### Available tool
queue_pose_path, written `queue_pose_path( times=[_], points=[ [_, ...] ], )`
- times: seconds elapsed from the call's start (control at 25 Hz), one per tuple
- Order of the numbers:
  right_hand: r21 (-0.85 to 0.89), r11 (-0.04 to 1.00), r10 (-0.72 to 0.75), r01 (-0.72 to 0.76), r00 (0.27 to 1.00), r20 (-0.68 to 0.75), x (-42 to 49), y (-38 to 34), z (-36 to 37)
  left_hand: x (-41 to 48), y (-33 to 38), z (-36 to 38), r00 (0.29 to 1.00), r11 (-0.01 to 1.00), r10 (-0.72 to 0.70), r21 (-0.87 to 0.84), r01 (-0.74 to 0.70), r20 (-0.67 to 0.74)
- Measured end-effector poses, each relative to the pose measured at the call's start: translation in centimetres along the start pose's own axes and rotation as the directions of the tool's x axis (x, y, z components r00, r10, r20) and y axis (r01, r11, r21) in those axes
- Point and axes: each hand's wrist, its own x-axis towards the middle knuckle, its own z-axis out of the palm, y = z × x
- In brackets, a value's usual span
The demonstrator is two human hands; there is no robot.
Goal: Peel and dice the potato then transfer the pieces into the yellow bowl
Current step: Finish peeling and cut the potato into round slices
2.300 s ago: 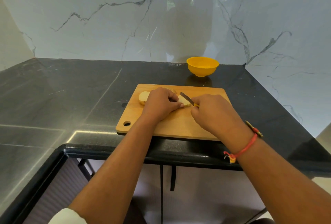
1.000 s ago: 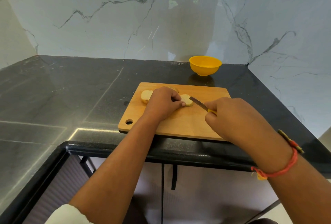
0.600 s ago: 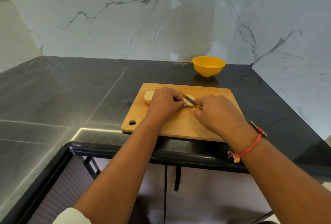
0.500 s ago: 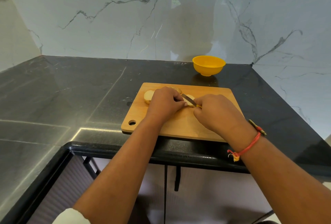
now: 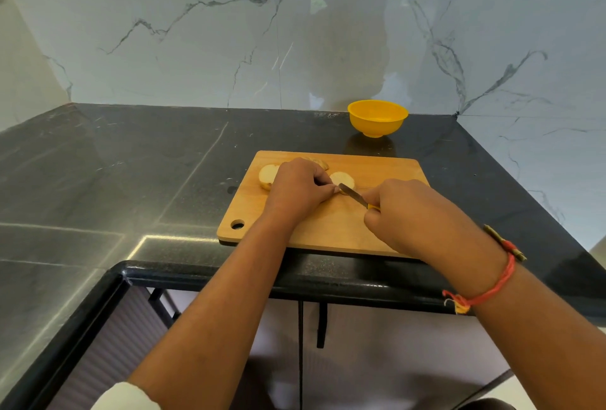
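Note:
A wooden cutting board (image 5: 331, 229) lies on the black counter. My left hand (image 5: 300, 189) rests on it with curled fingers, holding a pale potato piece (image 5: 343, 179) at its fingertips. A second potato piece (image 5: 267, 176) peeks out to the left of that hand, and another bit (image 5: 319, 162) shows behind it. My right hand (image 5: 410, 212) grips a small yellow-handled knife (image 5: 354, 195); the blade tip meets the held piece by my left fingertips. The yellow bowl (image 5: 377, 118) stands behind the board near the wall; I cannot see its inside well.
The black stone counter (image 5: 131, 173) stretches wide to the left and wraps round toward me. White marble walls close the back and right. The board's front edge lies close to the counter's rim (image 5: 295, 273).
My right hand drew back to the right with the knife, came in against the potato, and has now slid back right a little, showing more blade. My left hand stays on the potato.

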Motion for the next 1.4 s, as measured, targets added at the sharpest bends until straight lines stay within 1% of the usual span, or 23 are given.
queue_pose_path(
  times=[0.12,0.2,0.28,0.4,0.44,0.52,0.6,0.72,0.8,0.84,0.92,1.0,1.08,1.4],
  points=[
    [0.024,1.0,0.011,-0.012,0.999,0.041,-1.7,0.8,-0.6,0.0,-0.1,-0.1,1.0,1.0,0.003,-0.016,-0.003,-0.001],
    [0.005,1.0,0.0,0.0,1.0,0.01,-2.7,1.4,-0.8,-0.1,-0.2,-0.1,1.0,0.999,0.01,-0.032,-0.01,-0.002],
    [-0.013,1.0,-0.022,0.021,0.992,-0.121,-3.2,2.0,-0.9,-0.1,-0.3,-0.1,1.0,0.999,0.019,-0.04,-0.019,-0.006],
    [0.047,0.998,-0.033,0.053,0.937,-0.348,-1.6,3.0,-0.6,0.1,-0.3,-0.5,0.999,0.999,0.037,-0.024,-0.037,-0.004],
    [0.104,0.992,-0.021,0.066,0.922,-0.388,-0.4,3.3,-0.3,0.3,-0.2,-0.7,0.999,0.999,0.04,0.005,-0.04,0.028],
    [0.281,0.956,0.038,0.082,0.917,-0.398,2.2,3.6,0.4,1.1,0.3,-1.1,0.988,0.992,0.043,0.114,-0.06,0.147],
    [0.427,0.9,0.098,0.087,0.915,-0.393,4.1,3.6,1.3,2.0,1.3,-1.4,0.955,0.961,0.065,0.238,-0.137,0.288],
    [0.524,0.846,0.144,0.102,0.901,-0.409,5.5,3.7,3.0,3.0,2.6,-1.4,0.875,0.907,0.13,0.301,-0.295,0.466],
    [0.558,0.823,0.159,0.111,0.896,-0.414,6.0,4.1,3.7,3.5,2.8,-1.0,0.837,0.878,0.165,0.309,-0.365,0.521],
    [0.568,0.814,0.162,0.118,0.894,-0.418,6.2,4.3,3.9,3.6,2.5,-0.8,0.834,0.872,0.181,0.308,-0.381,0.521],
    [0.566,0.815,0.161,0.129,0.887,-0.433,6.5,4.7,4.3,3.5,1.8,-0.2,0.854,0.876,0.214,0.294,-0.382,0.474],
    [0.522,0.839,0.131,0.151,0.876,-0.465,6.4,4.5,4.7,3.0,1.1,0.1,0.874,0.876,0.253,0.285,-0.389,0.415],
    [0.485,0.858,0.104,0.168,0.869,-0.485,6.3,4.3,4.8,2.7,0.7,0.2,0.879,0.862,0.28,0.302,-0.407,0.387],
    [0.395,0.906,0.066,0.15,0.874,-0.482,6.1,3.6,4.8,3.0,-0.3,-1.6,0.875,0.82,0.314,0.36,-0.445,0.367]
  ],
)
